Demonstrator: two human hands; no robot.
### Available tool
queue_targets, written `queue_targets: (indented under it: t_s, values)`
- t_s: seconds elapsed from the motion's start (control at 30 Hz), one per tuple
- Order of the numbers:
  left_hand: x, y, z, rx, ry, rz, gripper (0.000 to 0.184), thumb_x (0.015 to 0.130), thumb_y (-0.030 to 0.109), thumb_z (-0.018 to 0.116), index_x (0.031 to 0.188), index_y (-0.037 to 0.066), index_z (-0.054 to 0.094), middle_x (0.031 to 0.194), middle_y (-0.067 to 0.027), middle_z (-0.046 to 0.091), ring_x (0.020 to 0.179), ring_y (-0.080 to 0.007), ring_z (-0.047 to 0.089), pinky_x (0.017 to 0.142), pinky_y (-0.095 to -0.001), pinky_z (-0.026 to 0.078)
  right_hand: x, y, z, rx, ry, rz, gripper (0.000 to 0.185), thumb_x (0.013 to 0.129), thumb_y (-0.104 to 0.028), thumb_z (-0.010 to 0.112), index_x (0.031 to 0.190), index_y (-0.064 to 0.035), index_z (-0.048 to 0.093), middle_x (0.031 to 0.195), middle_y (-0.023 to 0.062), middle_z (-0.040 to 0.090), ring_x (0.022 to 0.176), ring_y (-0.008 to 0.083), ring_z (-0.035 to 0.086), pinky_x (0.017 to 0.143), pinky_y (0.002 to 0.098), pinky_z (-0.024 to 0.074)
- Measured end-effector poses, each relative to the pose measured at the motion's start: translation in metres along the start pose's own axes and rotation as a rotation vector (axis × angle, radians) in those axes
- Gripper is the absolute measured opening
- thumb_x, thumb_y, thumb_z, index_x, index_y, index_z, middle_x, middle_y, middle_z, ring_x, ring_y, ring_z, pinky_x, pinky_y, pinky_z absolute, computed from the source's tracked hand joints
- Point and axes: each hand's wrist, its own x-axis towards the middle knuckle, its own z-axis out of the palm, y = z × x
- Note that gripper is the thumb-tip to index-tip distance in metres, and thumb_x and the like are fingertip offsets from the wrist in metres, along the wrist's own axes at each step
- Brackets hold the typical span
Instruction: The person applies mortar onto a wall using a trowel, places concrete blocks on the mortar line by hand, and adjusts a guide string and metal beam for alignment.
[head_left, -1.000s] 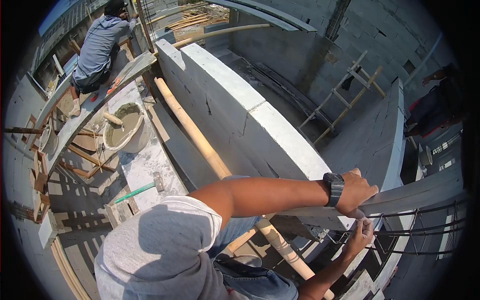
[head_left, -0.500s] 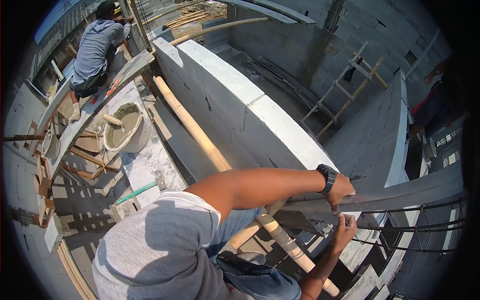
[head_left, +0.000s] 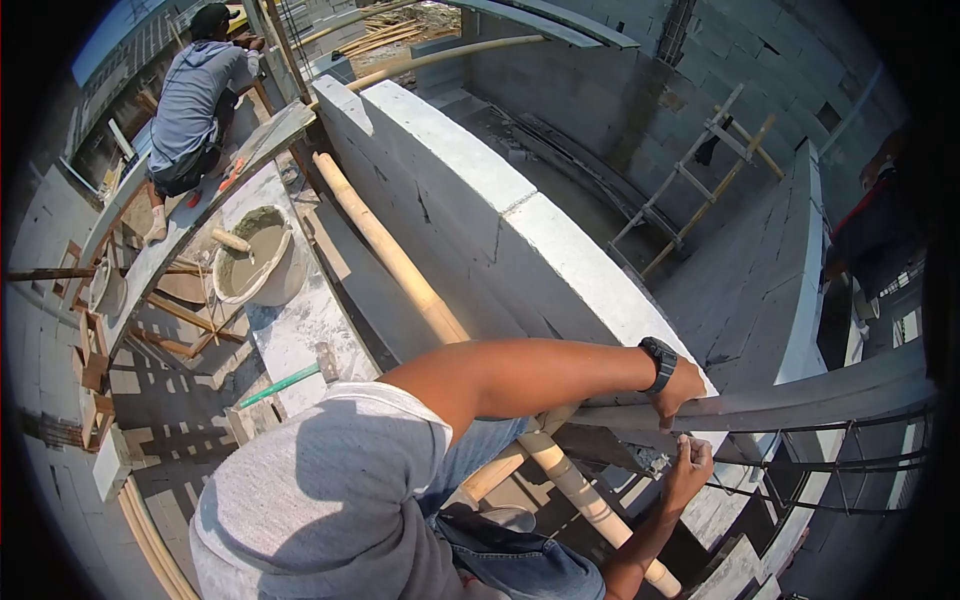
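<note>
Hard sunlight from above whitens the long, pale-grey block wall (head_left: pixel 585 255) on my feed and prints a dark, crisp-edged shadow across the grey cloth shirt (head_left: pixel 290 510). The far right lies murky; fisheye distortion bows straight edges towards black corners.

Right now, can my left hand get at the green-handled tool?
Probably not without turning: the green-handled tool lies past your left shoulder, while your left hand is stretched the opposite way.

Open air lies above the wall (head_left: pixel 600 272), stretching away along its top from the left hand (head_left: pixel 682 386). A plank (head_left: pixel 800 402) at that hand and rebar (head_left: pixel 822 465) near the right hand (head_left: pixel 688 470) block the way; a bamboo pole (head_left: pixel 582 490) slants between jeans (head_left: pixel 520 570) and right forearm (head_left: pixel 648 535).
</note>
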Motion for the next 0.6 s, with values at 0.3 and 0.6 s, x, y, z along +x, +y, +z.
queue_targets:
  t_s: [0.3,0.6]
  values:
    - [0.0,-0.001,0.0,-0.008,-0.014,-0.007,0.075,0.066,0.041,0.091,0.129,0.009,0.067,0.115,-0.02,0.072,0.109,-0.0392,0.068,0.094,-0.0472,0.053,-0.001,-0.007,-0.01,0.05,-0.001,0.018,0.022,0.095,-0.015,0.071,0.084,0.003,0.063,0.074,0.0041,0.059,0.07,0.0123,0.05,0.066,0.0291,0.0427]
    - [0.001,-0.001,-0.005,-0.001,-0.033,-0.04,0.061,0.068,0.039,0.089,0.116,0.008,0.068,0.104,-0.0173,0.075,0.1,-0.0375,0.071,0.087,-0.0471,0.054,0.007,-0.014,-0.019,0.181,0.106,0.116,0.015,0.097,-0.011,0.069,0.088,0.0002,0.065,0.075,-0.0024,0.061,0.067,0.0038,0.05,0.062,0.0221,0.0408]
